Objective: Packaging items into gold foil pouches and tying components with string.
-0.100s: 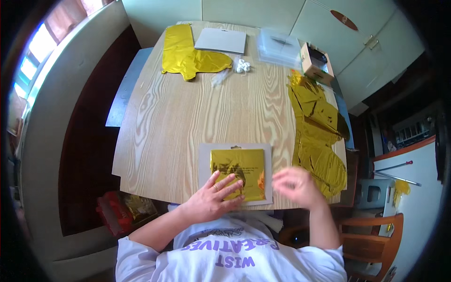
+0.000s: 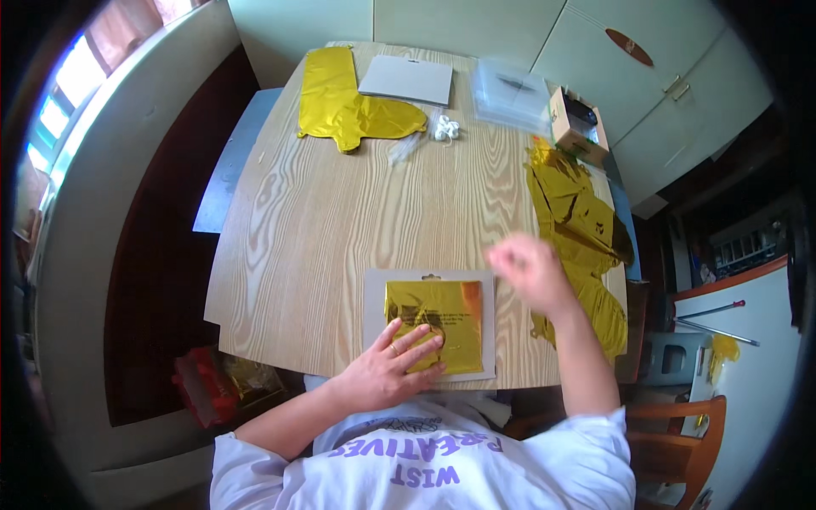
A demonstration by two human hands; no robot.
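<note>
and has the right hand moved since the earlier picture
Yes, the right hand has moved forward, and is now farther from the near edge of the table.

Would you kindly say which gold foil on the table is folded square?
The square foil on the grey card, under the left hand; the far foil and right foil lie spread out.

The person wears a loose white fabric T-shirt with wide sleeves; the left sleeve and right sleeve both leave the forearms bare. Across the front run two rows of bold purple block lettering, upside down from this view, beside a dark line drawing. The left grip carries a thin, gold-coloured finger ring; the right grip is gloveless and blurred.
</note>
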